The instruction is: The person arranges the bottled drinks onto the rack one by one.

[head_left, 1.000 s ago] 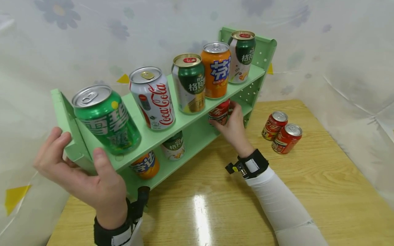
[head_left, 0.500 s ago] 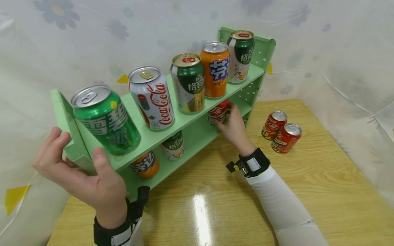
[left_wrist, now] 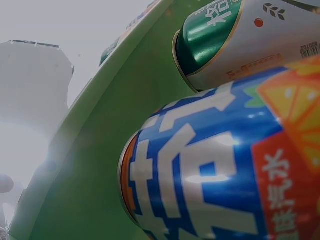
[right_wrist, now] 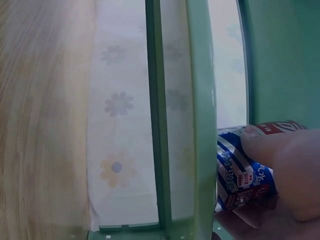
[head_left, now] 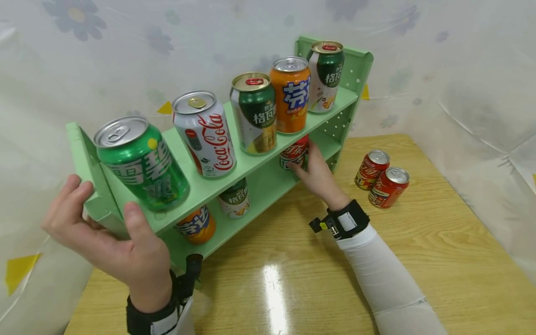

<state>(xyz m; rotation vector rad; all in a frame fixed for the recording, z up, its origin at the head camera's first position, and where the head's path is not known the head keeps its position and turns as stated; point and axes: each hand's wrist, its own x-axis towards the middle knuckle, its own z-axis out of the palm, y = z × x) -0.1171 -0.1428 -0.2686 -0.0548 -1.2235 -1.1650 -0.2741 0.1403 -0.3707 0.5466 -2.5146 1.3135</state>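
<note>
A green two-tier shelf rack (head_left: 268,181) stands slanted across the table. My left hand (head_left: 113,242) holds its left end, thumb at the front and fingers round the side panel. On the lower tier my right hand (head_left: 322,179) grips a red Coca-Cola can (head_left: 294,152), partly hidden under the upper tier. The right wrist view shows my thumb on that can (right_wrist: 240,172). Also on the lower tier are an orange Fanta can (head_left: 197,225) and a green-and-white can (head_left: 236,200). The left wrist view shows the Fanta can (left_wrist: 200,175) close up; my left hand is not clearly seen there.
The upper tier bears a green Sprite can (head_left: 142,163), a white Coca-Cola can (head_left: 205,135), an orange Fanta can (head_left: 290,95) and two green-and-white cans (head_left: 253,114). Two red cans (head_left: 388,188) stand on the wooden table (head_left: 435,251) right of the rack. A patterned sheet (head_left: 418,56) hangs behind.
My right wrist has shifted very slightly right, with the hand still at the red can. The left hand keeps its place on the rack. The whole view has drifted a little.
</note>
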